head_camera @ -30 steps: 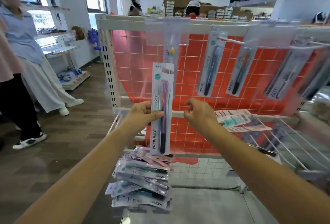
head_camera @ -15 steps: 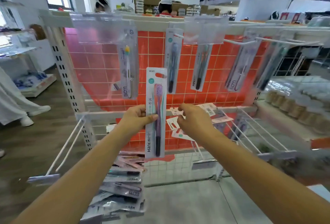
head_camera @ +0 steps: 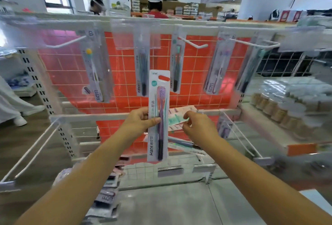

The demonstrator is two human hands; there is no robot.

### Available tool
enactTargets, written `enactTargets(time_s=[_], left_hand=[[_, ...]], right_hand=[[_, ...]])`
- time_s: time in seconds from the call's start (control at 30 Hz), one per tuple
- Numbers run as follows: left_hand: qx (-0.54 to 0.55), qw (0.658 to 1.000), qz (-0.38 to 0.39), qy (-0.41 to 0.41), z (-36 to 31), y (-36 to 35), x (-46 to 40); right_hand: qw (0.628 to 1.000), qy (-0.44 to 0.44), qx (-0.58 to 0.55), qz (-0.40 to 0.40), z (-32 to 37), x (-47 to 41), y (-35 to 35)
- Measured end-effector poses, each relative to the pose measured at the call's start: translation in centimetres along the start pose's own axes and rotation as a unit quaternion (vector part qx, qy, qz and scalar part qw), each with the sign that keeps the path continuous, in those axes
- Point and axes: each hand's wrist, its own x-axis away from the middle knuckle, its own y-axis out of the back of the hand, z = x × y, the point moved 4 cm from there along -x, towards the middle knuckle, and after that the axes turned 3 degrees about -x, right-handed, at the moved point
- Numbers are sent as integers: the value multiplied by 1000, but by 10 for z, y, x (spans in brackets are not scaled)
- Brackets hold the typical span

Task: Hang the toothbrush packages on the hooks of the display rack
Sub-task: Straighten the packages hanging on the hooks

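A white toothbrush package [head_camera: 158, 90] with a purple brush stands upright in my left hand [head_camera: 142, 122], which grips its middle in front of the red grid display rack [head_camera: 124, 74]. My right hand [head_camera: 199, 127] is just right of it, fingers curled at the edge of a teal-and-white package [head_camera: 175, 119] lying on the lower rail; whether it grips that package is unclear. Several packages hang on the top row, such as those at the left [head_camera: 97, 74] and the centre [head_camera: 177, 66]. A white hook [head_camera: 197, 45] juts out bare at its tip.
Long white hooks stick out on the lower left [head_camera: 32, 153] and lower right [head_camera: 240, 135]. A pile of packages [head_camera: 107, 188] lies below my left arm. Bagged goods fill a shelf [head_camera: 287, 109] on the right. People stand behind the rack [head_camera: 155, 7], and another person at far left [head_camera: 10, 106].
My view has swung right along the rack, so more hanging packages and the right shelf show. The package stays in my left hand. My right hand has closed in on the teal package.
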Motion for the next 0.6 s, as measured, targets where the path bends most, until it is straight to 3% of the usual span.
enactTargets(time_s=[0.3,0.6], left_hand=[[-37,999,-1,21,-1,-62,-9],[2,999,-53,5,-11,-120,-5]], right_hand=[[998,17,-55,17,-67,3,28],[996,61,-45,38,-108,7,52]])
